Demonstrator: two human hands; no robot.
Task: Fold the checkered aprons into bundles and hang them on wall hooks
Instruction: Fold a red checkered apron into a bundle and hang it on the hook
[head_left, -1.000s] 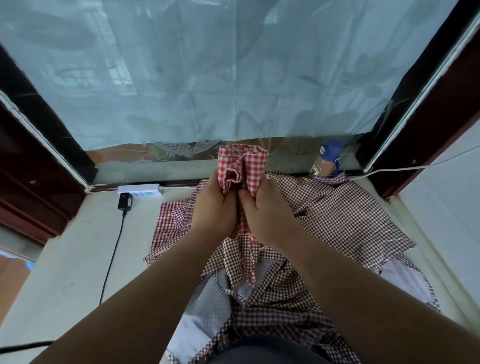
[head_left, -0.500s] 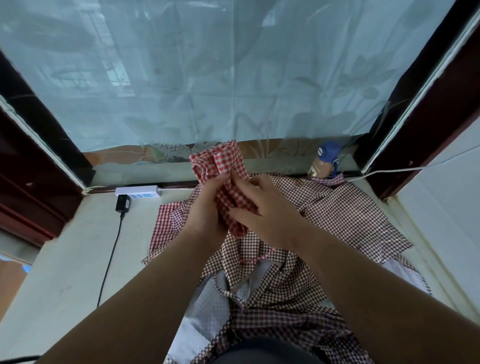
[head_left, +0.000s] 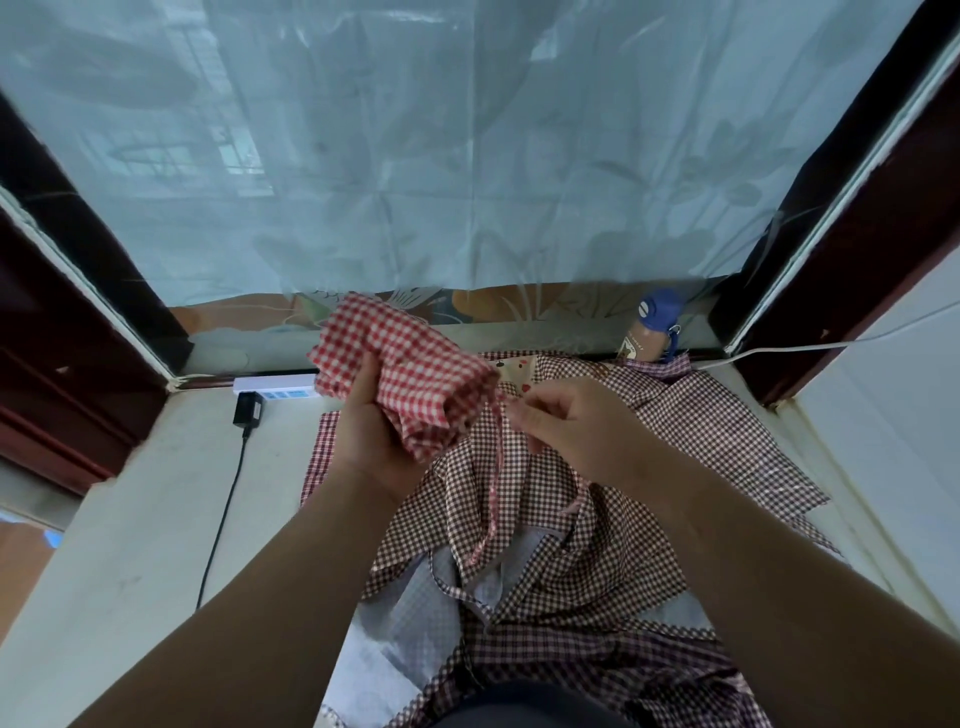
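My left hand (head_left: 370, 421) grips a folded bundle of red-and-white checkered apron (head_left: 400, 374), held above the sill and tilted to the left. Its thin red strap (head_left: 492, 499) hangs down from the bundle's right end. My right hand (head_left: 566, 426) pinches that strap just right of the bundle. Under both hands lies a spread heap of dark brown checkered aprons (head_left: 597, 519), crumpled and overlapping, with pale lining showing near me.
A white power strip (head_left: 272, 387) with a black plug and cable (head_left: 223, 514) sits at the back left of the pale sill (head_left: 130, 561). A bottle with a blue cap (head_left: 652, 332) stands at the back right. A sheer curtain hangs behind; dark wooden frames flank both sides.
The red bundle has turned from upright to lying tilted in my left hand. My right hand has come off the bundle and moved right to pinch the strap.
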